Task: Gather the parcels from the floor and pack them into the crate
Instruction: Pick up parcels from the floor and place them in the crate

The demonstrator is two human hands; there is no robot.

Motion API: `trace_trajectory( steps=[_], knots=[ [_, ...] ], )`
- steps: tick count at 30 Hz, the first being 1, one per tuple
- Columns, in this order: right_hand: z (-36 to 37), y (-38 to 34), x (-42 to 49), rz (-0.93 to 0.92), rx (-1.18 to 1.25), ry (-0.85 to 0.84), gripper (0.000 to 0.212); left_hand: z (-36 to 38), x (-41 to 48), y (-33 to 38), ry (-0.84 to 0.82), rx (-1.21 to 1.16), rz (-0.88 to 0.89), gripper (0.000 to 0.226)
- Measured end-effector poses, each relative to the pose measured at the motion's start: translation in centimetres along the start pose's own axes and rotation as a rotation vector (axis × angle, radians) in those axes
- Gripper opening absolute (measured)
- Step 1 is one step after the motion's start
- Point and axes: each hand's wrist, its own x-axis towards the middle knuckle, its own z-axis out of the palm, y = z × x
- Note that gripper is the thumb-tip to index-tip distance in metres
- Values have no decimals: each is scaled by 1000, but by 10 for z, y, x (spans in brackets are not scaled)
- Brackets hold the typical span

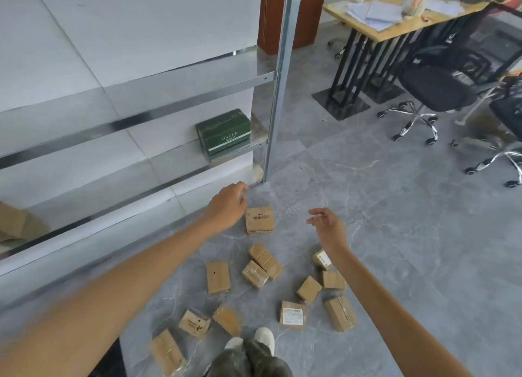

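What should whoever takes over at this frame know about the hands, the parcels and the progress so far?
Left hand: empty, fingers loosely curled, just beside the farthest parcel; contact cannot be told.
Right hand: open and empty, above the floor.
Parcels: about a dozen, scattered on the floor in front of the person's shoes.
Crate: not in view.
Done: nothing visibly gathered.
Left: every parcel, probably starting with the farthest parcel.

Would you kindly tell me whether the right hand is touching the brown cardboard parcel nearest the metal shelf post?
Apart. The head view shows grey floor between the right hand and that brown cardboard parcel.
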Motion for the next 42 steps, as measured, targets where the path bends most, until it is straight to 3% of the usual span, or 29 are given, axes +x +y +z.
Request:
trace_trajectory(
  steps=[5,11,17,22,25,28,33,42],
  knots=[
    [66,72,93,38,-55,-3,27,89,76,-75,-9,-98,-88,32],
    [190,231,237,82,-124,-5,31,264,180,-226,16,-169,-272,37],
    [310,388,391,135,-162,-47,39,451,279,-361,-133,-192,-407,48],
    [380,471,481,176,-44,-150,56,553,338,-421,-262,-291,-398,71],
    [409,499,508,201,53,-247,57,589,350,-436,-221,-398,-442,75],
    [416,511,512,187,180,-212,50,594,345,-440,-105,-456,-473,51],
    [373,471,461,156,259,-138,38,536,315,-404,-90,-484,-459,50],
    [209,216,301,23,355,-25,36,275,246,-210,71,-484,-331,32]
  ],
)
